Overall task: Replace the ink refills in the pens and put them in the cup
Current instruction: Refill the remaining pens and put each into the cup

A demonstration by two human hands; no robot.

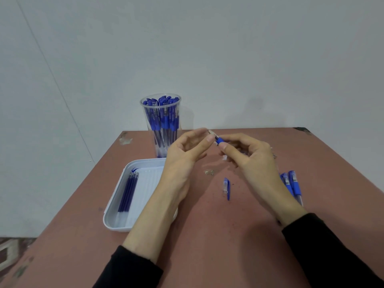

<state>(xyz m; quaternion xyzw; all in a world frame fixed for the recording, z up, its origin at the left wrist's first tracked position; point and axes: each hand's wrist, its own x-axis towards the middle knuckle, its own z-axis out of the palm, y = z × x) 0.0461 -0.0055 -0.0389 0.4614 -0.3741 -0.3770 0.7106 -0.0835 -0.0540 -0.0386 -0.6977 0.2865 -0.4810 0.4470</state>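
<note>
My right hand (247, 156) grips a blue pen (219, 140) by its rubber grip, tip pointing left. My left hand (187, 150) pinches the pen's metal tip between thumb and forefinger. A loose blue pen cap (226, 187) lies on the table below the hands. A clear plastic cup (160, 125) full of blue pens stands at the table's far edge. Several blue refills (127, 191) lie in a white tray (116, 222) on the left. A few more blue pens (292, 183) lie to the right, partly hidden by my right wrist.
The reddish-brown table (218, 235) ends at a grey wall behind the cup. A small clear piece (224, 157) lies under my right hand's fingers, and a scrap (209, 172) lies near the table's centre. Patterned floor shows at bottom left.
</note>
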